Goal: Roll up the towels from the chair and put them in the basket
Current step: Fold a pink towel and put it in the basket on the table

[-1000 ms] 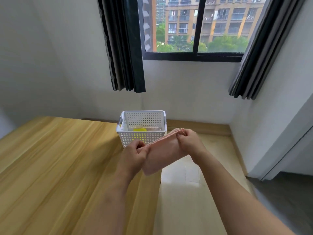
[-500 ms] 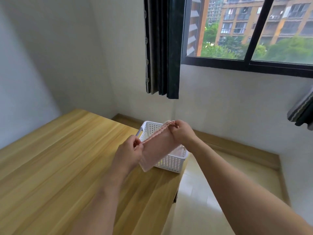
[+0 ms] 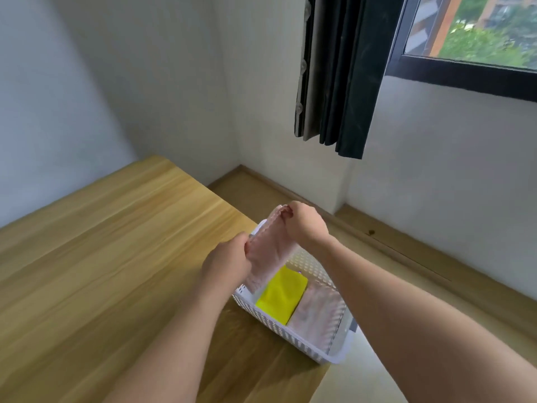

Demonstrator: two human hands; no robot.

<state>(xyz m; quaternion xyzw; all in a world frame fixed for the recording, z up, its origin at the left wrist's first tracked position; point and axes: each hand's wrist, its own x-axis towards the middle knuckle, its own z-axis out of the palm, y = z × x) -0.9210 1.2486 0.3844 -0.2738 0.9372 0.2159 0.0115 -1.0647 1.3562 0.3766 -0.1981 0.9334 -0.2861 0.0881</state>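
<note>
1. Left hand, low centre of the frame, has its fingers pinched tight on the near corner of the pink towel.
2. Right hand, just above and to the right, has its fingers curled closed on the far corner of the towel.
3. The towel stretches between the two hands and hangs down, its lower end dipping inside the white basket.
4. The basket sits at the edge of the wooden counter, lower centre-right, holding a yellow towel beside a second pink towel.
5. Fingertips are buried in cloth; the basket's far wall is hidden by the hands and the hanging towel.
</note>
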